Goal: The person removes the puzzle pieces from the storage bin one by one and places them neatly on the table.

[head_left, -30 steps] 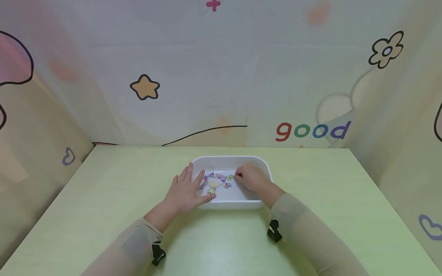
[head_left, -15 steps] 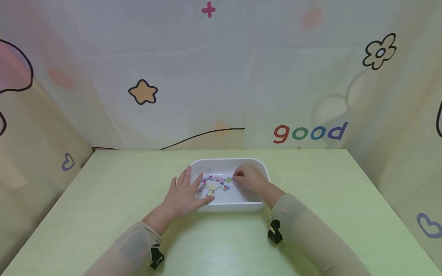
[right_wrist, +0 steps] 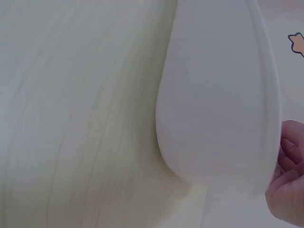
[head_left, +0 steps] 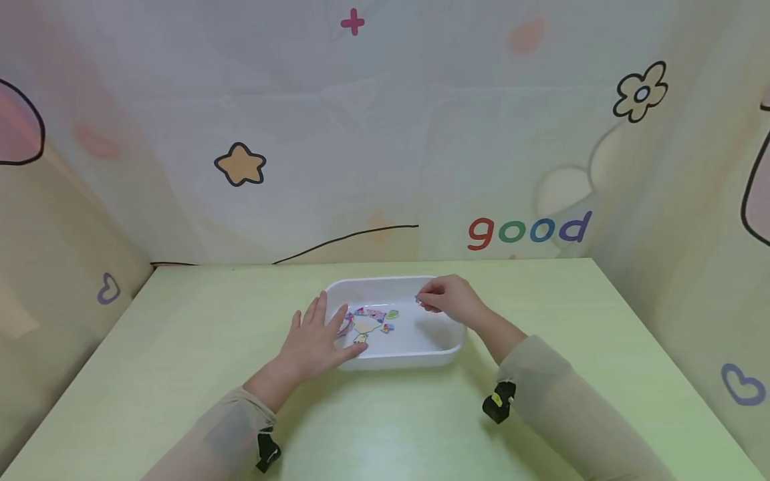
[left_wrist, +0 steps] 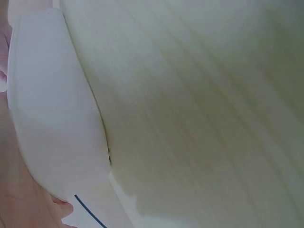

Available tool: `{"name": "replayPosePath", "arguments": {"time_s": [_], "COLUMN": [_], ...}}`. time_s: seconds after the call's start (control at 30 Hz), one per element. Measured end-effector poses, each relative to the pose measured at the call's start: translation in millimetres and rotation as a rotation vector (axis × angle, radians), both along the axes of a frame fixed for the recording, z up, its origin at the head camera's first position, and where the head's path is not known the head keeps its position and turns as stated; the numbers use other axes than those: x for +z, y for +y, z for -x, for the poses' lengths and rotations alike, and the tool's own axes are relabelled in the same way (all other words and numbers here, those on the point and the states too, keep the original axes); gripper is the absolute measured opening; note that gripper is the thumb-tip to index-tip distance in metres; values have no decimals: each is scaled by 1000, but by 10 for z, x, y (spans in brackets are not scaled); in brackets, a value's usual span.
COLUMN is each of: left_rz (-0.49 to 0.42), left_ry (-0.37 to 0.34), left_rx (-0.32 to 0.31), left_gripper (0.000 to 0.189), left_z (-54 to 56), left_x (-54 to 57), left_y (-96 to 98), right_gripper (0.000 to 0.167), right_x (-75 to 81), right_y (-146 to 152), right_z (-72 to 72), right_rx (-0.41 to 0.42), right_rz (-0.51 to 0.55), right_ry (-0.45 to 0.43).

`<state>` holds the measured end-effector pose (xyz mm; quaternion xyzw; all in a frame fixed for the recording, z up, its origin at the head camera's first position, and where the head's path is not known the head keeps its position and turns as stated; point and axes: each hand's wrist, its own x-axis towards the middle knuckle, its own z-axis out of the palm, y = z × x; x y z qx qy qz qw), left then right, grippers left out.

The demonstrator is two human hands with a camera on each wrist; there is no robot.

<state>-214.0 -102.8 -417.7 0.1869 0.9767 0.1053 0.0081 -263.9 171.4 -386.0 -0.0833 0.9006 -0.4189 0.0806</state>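
Note:
A white tray (head_left: 391, 361) holds several small flat coloured cut-outs, among them a pink-purple one (head_left: 374, 314), a green one (head_left: 392, 314) and a cream one (head_left: 364, 325). Over the tray's left end lies my left hand (head_left: 311, 344), fingers spread and the thumb at the near rim; it partly covers the pieces there. My right hand (head_left: 452, 298) is above the right part of the tray, pinching a tiny bluish cut-out (head_left: 418, 299) between thumb and fingertips. Both wrist views show mainly the tray's outer wall, with part of the left hand (left_wrist: 21, 175) and right hand (right_wrist: 290, 175) at the edge.
The tray stands on a pale green-yellow table (head_left: 385, 421), towards its back edge. A printed cloth backdrop (head_left: 337, 167) rises behind and on both sides. Each sleeve has a small black device (head_left: 499, 402) at the wrist.
My right hand has risen from the tray floor and moved right, carrying the tiny cut-out. The left hand keeps its place on the tray. The head view has shifted slightly.

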Motion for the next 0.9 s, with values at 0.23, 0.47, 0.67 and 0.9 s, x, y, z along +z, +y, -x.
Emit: {"name": "replayPosePath", "arguments": {"time_s": [0.23,0.47,0.67,0.9], "left_rz": [-2,7,-1,3], "left_ry": [16,0,18,-2], "left_rx": [-11,-8,-13,-6], "left_gripper": [88,87,86,85], "left_z": [-5,-5,-3,-9], "left_x": [19,11,9,-2], "left_y": [-9,-10,0,-12], "right_gripper": [18,20,23,26], "right_x": [24,0,15,-14], "right_y": [186,252,336,487], "right_z": [-9,-36,-54,-51], "right_rx": [-28,-37,-53,-59], "right_rz": [-28,-39,-45,-16], "right_ry": [2,-16,-35,-33]}}
